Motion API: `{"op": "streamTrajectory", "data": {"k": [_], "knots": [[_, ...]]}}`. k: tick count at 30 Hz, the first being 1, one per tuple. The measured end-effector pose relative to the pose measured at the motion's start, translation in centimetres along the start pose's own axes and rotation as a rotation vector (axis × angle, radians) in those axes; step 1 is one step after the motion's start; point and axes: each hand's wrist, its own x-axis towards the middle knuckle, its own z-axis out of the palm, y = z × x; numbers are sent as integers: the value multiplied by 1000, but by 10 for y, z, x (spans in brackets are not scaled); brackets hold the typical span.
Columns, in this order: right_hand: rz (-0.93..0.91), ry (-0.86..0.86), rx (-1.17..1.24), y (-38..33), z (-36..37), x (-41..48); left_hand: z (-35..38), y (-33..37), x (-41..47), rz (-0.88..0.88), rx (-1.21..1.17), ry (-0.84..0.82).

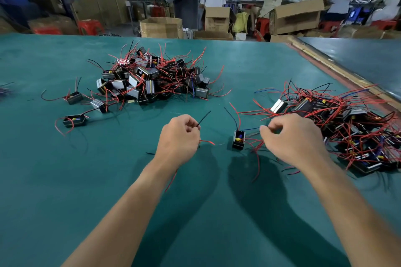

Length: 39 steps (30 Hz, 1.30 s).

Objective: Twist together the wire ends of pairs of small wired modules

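My left hand (179,136) is curled around a module that is hidden inside it; a black wire (204,117) and a red wire (207,142) stick out past the fingers. My right hand (290,138) pinches a thin blue wire (250,129) that leads to a small black module (238,140) standing on the green table between the hands. That module's red and black wires rise above it. A large heap of modules (152,80) lies ahead, and a second heap (338,128) lies to the right of my right hand.
Three loose modules (74,120) lie at the left on the green table (86,180). A wooden strip (338,73) marks the table's right edge. Cardboard boxes and several seated people are far behind.
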Motion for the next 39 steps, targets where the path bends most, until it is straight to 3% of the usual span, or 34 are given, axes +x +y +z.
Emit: {"op": "streamTrajectory", "data": {"k": [2,4,10,17,24,32,39], "knots": [[-122,30,112,-13,10,-6,0,1,-2,25,24,-25],[-180,-97,102,-22,22,-11,1,0,-3,38,12,-54],[-233,-204,139,-10,23,-6,2,0,-6,90,13,-69],[-281,-442,151,-4,0,-7,2,0,-10,221,199,-172],[-306,-275,364,-17,19,-16,-1,4,-12,199,155,-228],[-197,-321,566,-16,32,-16,3,6,-18,327,134,-371],[-190,-393,542,-13,24,-15,4,1,-13,308,202,-229]]}}
